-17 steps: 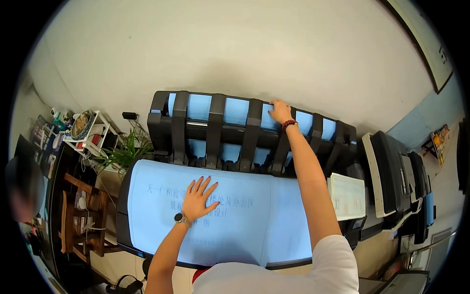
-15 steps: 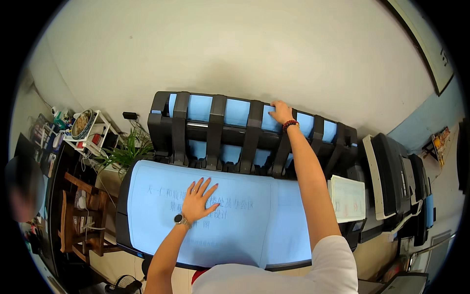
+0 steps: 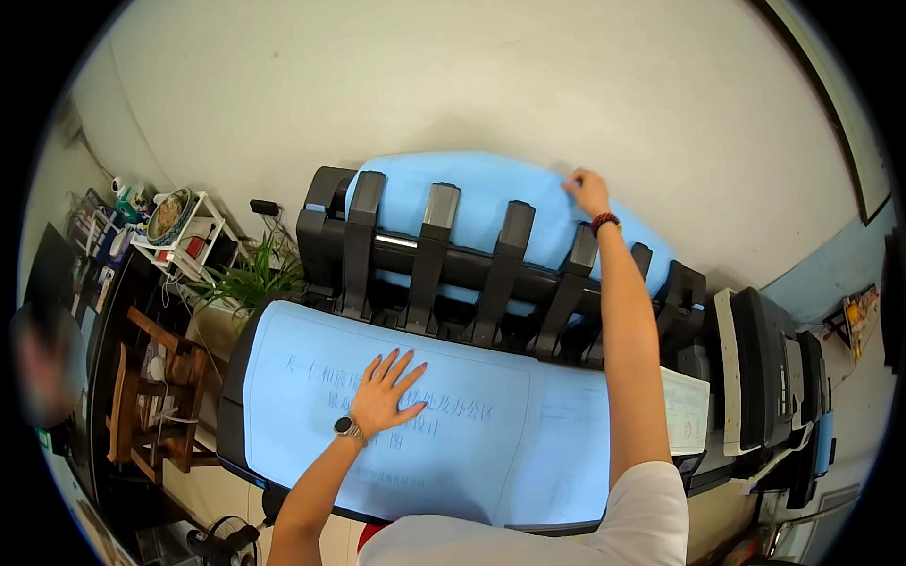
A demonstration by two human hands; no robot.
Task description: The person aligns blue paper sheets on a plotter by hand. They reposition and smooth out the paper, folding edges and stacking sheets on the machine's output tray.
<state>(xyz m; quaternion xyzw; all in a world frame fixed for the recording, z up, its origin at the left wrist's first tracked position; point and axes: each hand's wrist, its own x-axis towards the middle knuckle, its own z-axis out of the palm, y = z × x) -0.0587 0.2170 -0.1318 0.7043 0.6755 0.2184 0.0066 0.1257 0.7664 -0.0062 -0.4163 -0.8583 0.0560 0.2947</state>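
Our left hand (image 3: 385,398) lies open on the near printed blue paper sheet (image 3: 453,434); our right hand (image 3: 587,192) pinches the far plain blue paper (image 3: 481,184), probably lightweight, floppy, best held edgewise.

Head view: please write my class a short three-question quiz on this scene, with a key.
1. True or false: the left hand lies on the printed blue sheet.
2. What circles the wrist of the right hand? A) a watch B) a beaded bracelet C) nothing
3. Fill in: the green plant is to the ____ of the black machine.
Key: 1. true; 2. B; 3. left.
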